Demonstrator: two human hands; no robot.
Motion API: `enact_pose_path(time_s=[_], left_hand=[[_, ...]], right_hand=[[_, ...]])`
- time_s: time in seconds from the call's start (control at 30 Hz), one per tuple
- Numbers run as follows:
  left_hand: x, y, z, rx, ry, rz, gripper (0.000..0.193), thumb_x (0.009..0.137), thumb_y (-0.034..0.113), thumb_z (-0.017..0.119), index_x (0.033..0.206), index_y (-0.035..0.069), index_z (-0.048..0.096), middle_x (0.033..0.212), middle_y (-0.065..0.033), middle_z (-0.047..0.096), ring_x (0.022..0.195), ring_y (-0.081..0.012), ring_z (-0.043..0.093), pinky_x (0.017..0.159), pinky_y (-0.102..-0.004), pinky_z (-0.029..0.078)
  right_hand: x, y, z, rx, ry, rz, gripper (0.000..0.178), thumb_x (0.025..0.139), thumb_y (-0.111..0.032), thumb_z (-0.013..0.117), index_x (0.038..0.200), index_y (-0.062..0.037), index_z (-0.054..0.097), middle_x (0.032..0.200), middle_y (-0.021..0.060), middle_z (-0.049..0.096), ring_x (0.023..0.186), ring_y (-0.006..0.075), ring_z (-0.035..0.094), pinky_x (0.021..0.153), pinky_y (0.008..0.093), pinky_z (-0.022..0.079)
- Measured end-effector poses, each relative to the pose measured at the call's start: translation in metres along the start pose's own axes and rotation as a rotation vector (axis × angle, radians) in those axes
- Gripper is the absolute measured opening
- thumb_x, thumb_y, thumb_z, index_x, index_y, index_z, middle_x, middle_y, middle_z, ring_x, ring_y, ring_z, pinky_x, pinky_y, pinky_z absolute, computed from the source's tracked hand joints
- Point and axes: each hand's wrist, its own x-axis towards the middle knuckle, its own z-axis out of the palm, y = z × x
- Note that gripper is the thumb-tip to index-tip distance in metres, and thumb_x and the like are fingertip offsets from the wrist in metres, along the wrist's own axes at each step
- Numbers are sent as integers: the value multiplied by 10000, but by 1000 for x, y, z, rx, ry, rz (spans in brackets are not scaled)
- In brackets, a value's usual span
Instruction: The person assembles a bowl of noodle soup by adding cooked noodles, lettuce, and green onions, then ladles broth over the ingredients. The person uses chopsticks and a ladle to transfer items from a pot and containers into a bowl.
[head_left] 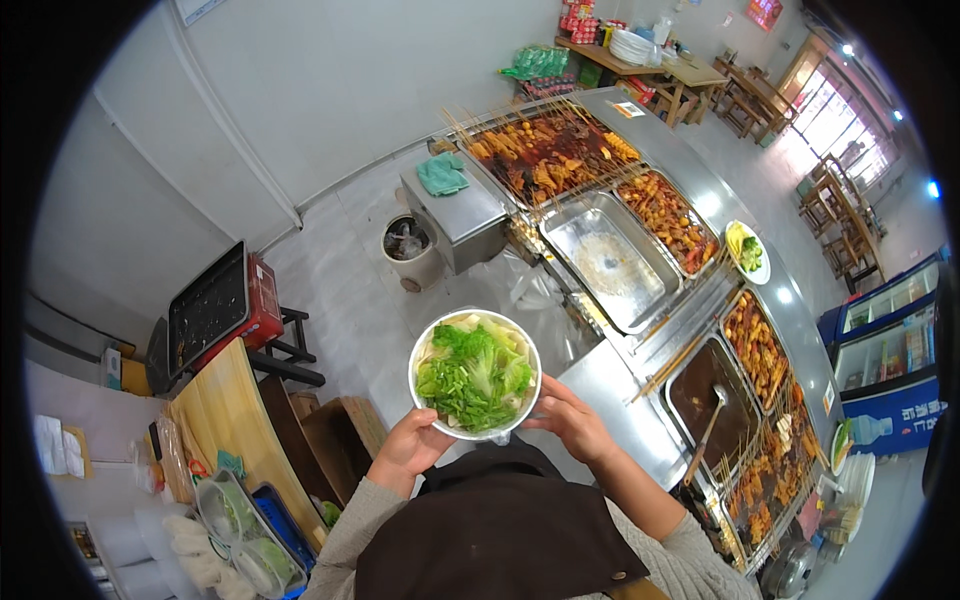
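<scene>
A round white bowl (474, 432) heaped with green lettuce (468, 368) and paler leaves is held up in front of my dark apron (490, 530). My left hand (410, 444) grips its lower left rim, the thumb lying over the edge. At the lower right side, my right hand (572, 420) supports the bowl with fingers against its outer wall. The undersides of the fingers on both hands are partly hidden by the bowl.
On my right runs a steel counter (625, 395) with trays of skewers in red broth, a bare metal tray (610, 258) and a ladle (708, 430). A bin (410, 262) stands ahead. A wooden-topped table (222, 420) and a black tray (208, 305) are on my left.
</scene>
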Motion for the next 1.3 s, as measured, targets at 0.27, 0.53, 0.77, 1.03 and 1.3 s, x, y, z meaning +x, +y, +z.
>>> enact_pose_path(time_s=[0.27,0.53,0.77,1.03,1.3], left_hand=[[43,68,-11,19,95,107,747,855,206,694,1527,60,399,1503,-134,510,1382,-327,490,1186,-521,367],[125,165,-31,17,110,188,799,830,223,725,1540,79,388,1532,-128,476,1408,-335,455,1196,-542,347],[221,256,-64,1,1,30,748,849,180,668,1527,34,388,1519,-138,490,1392,-324,479,1194,-517,359],[313,305,-59,99,-30,-61,797,823,248,719,1536,73,408,1521,-117,505,1393,-337,480,1193,-532,356],[382,308,-24,131,30,-24,854,806,250,723,1558,72,359,1542,-129,471,1411,-353,457,1188,-558,359]], right_hand=[[116,-41,13,-16,-172,149,627,1061,-278,521,1603,-65,286,1490,123,505,1297,242,563,1053,419,491],[252,-76,20,-11,-160,152,602,1060,-242,551,1588,-66,321,1466,99,524,1284,221,567,1031,420,517],[327,-77,-18,-165,71,71,489,1060,-241,573,1493,-31,484,1365,98,612,1179,176,614,968,364,545],[344,-139,-210,-1126,934,-41,308,989,-296,624,1176,-81,742,1159,174,732,1043,348,708,935,407,544],[424,-233,-390,-1364,1201,259,325,961,-334,580,1173,-155,751,1184,161,724,1126,362,670,984,460,527]])
